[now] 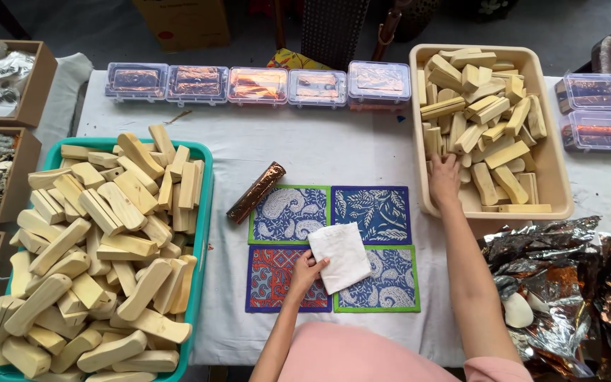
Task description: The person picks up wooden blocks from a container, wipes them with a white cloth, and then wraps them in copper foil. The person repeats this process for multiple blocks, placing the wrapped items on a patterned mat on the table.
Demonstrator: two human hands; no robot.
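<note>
White cloth covers the surface [319,148], and work goes on at its middle. Her left hand [307,271] pinches the near corner of a white folded cloth [341,256], thumb on top, fingers curled beneath; that cloth lies across four patterned mats [369,212] set in a square. The right hand [445,178] reaches into the beige tub [560,191] with fingers pressed down among the wooden blocks [486,113] — whether it has closed on one I cannot tell.

Judging from this, the risk sits at the tub: the blocks are heaped loosely against each other, so pulling one from low in the pile could set others sliding or tip one over the rim. The cloth, held only at a corner, could drag the mats askew if tugged.

Just left of the mats lies a dark patterned roll [257,192]. Farther left, a teal tub [203,212] is piled above its rim with more pale wooden pieces [100,247]. Along the far edge stands a row of clear lidded boxes [256,85] with coppery contents; crumpled silver foil wrappers [553,276] lie at the right — and open cardboard boxes [30,155] of small oddments at the far left.
</note>
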